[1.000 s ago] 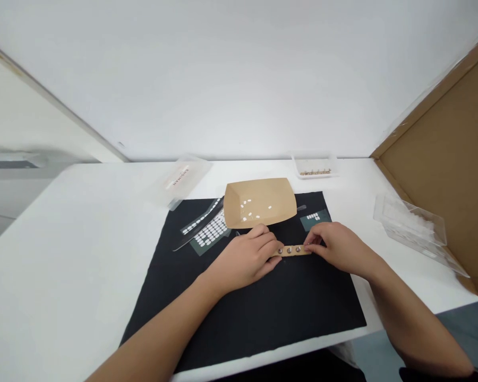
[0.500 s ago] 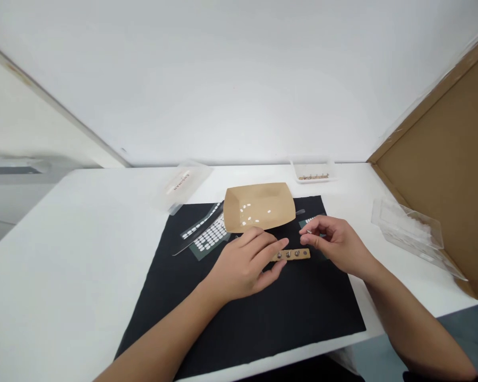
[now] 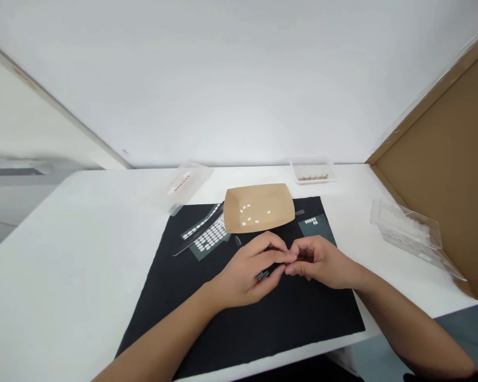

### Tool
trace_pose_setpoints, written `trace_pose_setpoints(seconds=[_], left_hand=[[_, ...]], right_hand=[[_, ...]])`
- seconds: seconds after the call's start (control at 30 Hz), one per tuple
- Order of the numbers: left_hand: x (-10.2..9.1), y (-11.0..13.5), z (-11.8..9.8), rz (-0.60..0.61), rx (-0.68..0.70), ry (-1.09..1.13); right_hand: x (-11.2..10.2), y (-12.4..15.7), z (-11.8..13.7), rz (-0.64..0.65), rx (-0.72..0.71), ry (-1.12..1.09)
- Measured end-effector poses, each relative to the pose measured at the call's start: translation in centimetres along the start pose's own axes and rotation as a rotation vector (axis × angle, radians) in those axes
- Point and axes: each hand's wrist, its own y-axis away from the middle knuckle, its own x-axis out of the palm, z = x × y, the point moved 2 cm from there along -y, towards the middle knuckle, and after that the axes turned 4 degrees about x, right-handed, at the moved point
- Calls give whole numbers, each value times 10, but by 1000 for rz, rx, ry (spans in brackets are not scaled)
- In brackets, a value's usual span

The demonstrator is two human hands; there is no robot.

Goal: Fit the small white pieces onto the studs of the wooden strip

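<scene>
On the near side of a brown tray (image 3: 279, 199), the left hand (image 3: 253, 270) and right hand (image 3: 316, 261) meet at the fingertips above a black mat (image 3: 287, 323). Both are curled into a pinch; whatever lies between the fingertips is hidden, so I cannot tell what either grasps. A small grey object (image 3: 263, 275) shows between the left hand's fingers, likewise nearer than the tray; whether it is gripped is unclear. White ovals (image 3: 269, 212) lie inside the tray. Left of it, a dark curved strip (image 3: 201, 230) crosses a green sheet (image 3: 211, 239) of white ovals; right of it lies a smaller green sheet (image 3: 321, 227). Beyond the tray, a translucent pouch (image 3: 187, 185) and clear box (image 3: 300, 170) rest on the white bench (image 3: 63, 265).
</scene>
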Motion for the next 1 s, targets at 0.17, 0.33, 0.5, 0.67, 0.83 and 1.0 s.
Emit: trace_pose_setpoints(seconds=[0.17,0.33,0.5,0.67,0.83,1.0], left_hand=[[-2,-3,0,5,-109,127],[-5,-2,-1,-32,-203,135],[-4,0,1,-106,-250,106],[-4,0,3,-129,-274,29],[-4,1,1,-174,-233,-88],[-6,0,2,-126,-356,78]], right_hand=[[0,0,-1,54,-27,-64],[0,-1,0,89,-84,-121],[-1,1,3,16,-199,42],[3,3,9,-35,-282,311],[4,2,12,-105,-421,505],[5,3,12,-92,-427,491]])
